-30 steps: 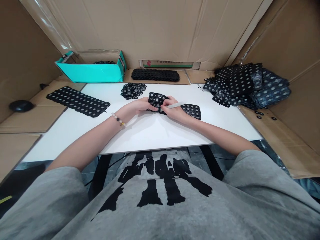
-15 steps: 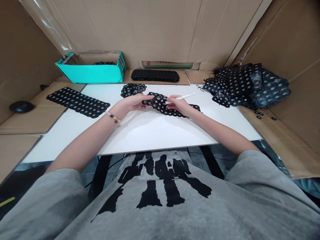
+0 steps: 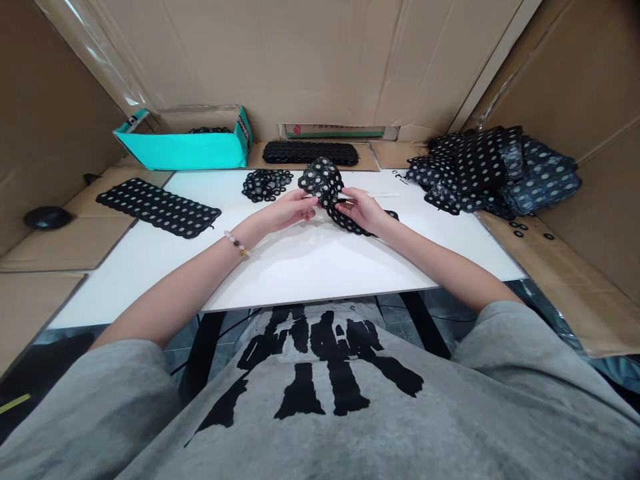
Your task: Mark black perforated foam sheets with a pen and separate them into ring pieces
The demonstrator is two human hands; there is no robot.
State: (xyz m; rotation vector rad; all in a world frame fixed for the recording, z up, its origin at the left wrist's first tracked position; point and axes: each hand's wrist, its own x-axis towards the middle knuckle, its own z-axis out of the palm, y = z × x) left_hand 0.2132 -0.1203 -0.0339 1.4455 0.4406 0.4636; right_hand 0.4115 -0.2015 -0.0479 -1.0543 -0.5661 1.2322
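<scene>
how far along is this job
Early, it seems. Done: a small pile of loose black rings on the table, a few more in the teal box. In hand: a dotted black sheet held between left hand and right hand. Remaining: the big heap of sheets at right, plus the flat sheet and far stack.

No wording can be made out: the small print on the teal cardboard box (image 3: 243, 130), the green-banded label (image 3: 340, 131) on the brown cardboard wall and the black brush-style print (image 3: 320, 363) on the gray T-shirt are all illegible.
</scene>
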